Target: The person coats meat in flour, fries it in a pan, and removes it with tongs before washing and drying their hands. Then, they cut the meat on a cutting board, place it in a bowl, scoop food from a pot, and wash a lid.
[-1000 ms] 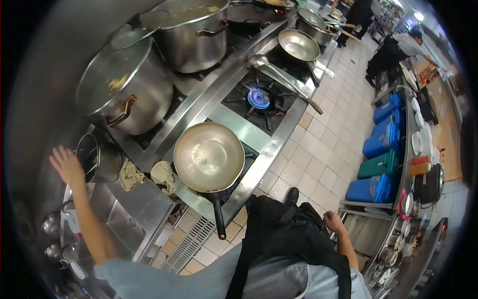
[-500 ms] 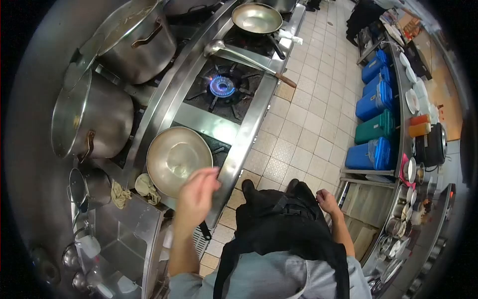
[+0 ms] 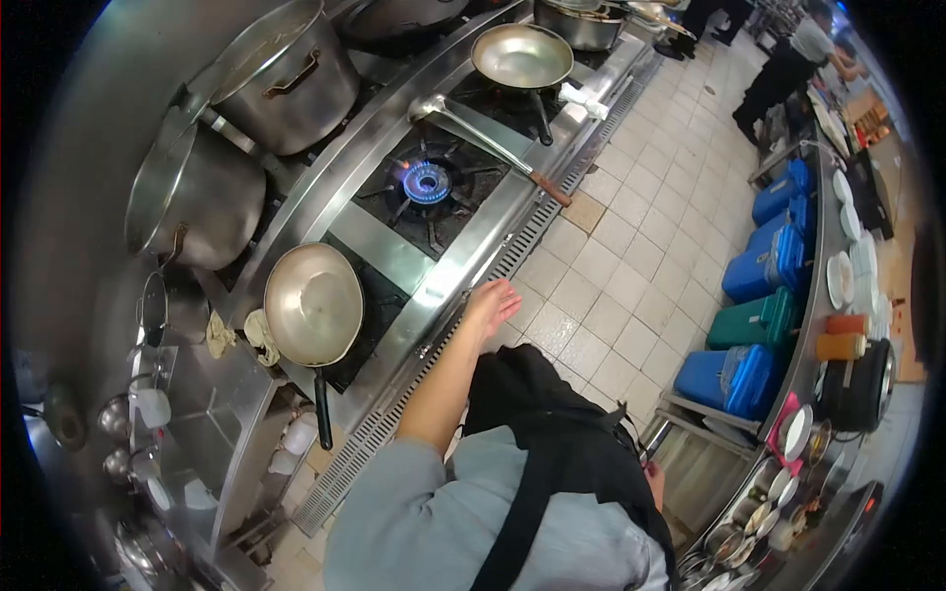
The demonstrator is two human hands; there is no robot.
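Note:
My left hand is stretched forward, fingers apart and holding nothing, at the front rail of the steel stove. It sits just below the lit burner with its blue flame. Left of the hand, an empty steel pan with a black handle rests on an unlit burner. A long ladle lies across the stove beyond the flame. My right hand is low at my side, mostly hidden behind my dark apron.
Two big stock pots stand at the back left, and a second pan sits further along. Blue and green tubs line the shelf at the right under plates. A person stands far up the tiled aisle.
My left hand swung from the small pot at the far left, across the near pan, to the stove's front rail below the flame. The view turned right.

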